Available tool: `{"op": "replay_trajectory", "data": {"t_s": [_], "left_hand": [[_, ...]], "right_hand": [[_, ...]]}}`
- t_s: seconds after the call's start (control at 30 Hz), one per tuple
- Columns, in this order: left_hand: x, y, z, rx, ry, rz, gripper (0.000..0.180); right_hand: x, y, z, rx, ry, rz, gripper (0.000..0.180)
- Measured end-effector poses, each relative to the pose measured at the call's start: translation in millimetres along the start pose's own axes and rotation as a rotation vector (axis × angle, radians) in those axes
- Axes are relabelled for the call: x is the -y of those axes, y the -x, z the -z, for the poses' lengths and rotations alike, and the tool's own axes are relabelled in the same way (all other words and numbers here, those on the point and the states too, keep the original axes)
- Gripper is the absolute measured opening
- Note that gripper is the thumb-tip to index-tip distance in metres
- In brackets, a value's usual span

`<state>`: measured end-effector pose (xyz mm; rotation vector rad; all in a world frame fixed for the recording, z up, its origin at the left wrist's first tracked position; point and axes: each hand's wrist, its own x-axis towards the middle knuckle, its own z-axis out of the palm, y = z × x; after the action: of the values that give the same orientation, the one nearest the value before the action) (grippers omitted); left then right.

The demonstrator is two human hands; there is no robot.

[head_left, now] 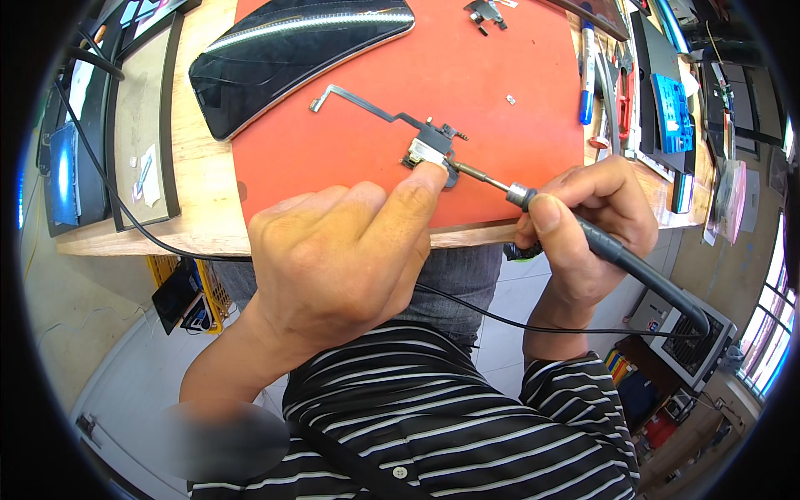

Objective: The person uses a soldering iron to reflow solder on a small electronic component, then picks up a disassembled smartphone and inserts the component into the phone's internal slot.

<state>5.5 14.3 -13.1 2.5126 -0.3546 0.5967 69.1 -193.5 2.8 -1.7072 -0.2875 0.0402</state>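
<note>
A phone flex cable [367, 107] with a small metal-cased part at one end lies on the orange mat [517, 150]. My left hand [333, 250] is closed, its fingers curled and one fingertip pressing the silvery part down against the mat. What lies beneath that fingertip is hidden. In my right hand [583, 221] is a soldering iron [600, 237], gripped like a pen by its dark handle. Its thin metal tip reaches the edge of the part, right beside the left fingertip; whether it touches, I cannot tell. A black cord runs from the handle.
A dark glass phone [300, 58] lies on the mat at the far left. Small dark components [485, 15] and a tiny chip [511, 99] are further back. Along the right stand a blue marker [587, 75] and a blue plastic holder [672, 112]; a framed tray [146, 108] is at left.
</note>
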Motion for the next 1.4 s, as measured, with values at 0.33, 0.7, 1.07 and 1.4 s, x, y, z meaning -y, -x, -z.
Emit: {"op": "replay_trajectory", "data": {"t_s": [0.33, 0.7, 1.07, 1.4], "left_hand": [[1, 2, 1, -0.012, -0.022, -0.028, 0.036], [-7, -2, 7, -0.013, 0.031, 0.031, 0.026], [-9, -5, 6, 0.025, 0.013, 0.042, 0.022], [-8, -4, 5, 0.012, 0.009, 0.029, 0.024]], "right_hand": [[-1, -2, 0, 0.0, -0.026, 0.024, 0.02], [0, -4, 4, 0.08, 0.101, 0.093, 0.021], [-1, -1, 0, -0.007, -0.007, 0.032, 0.021], [-1, 0, 1, -0.013, -0.012, 0.018, 0.021]]}}
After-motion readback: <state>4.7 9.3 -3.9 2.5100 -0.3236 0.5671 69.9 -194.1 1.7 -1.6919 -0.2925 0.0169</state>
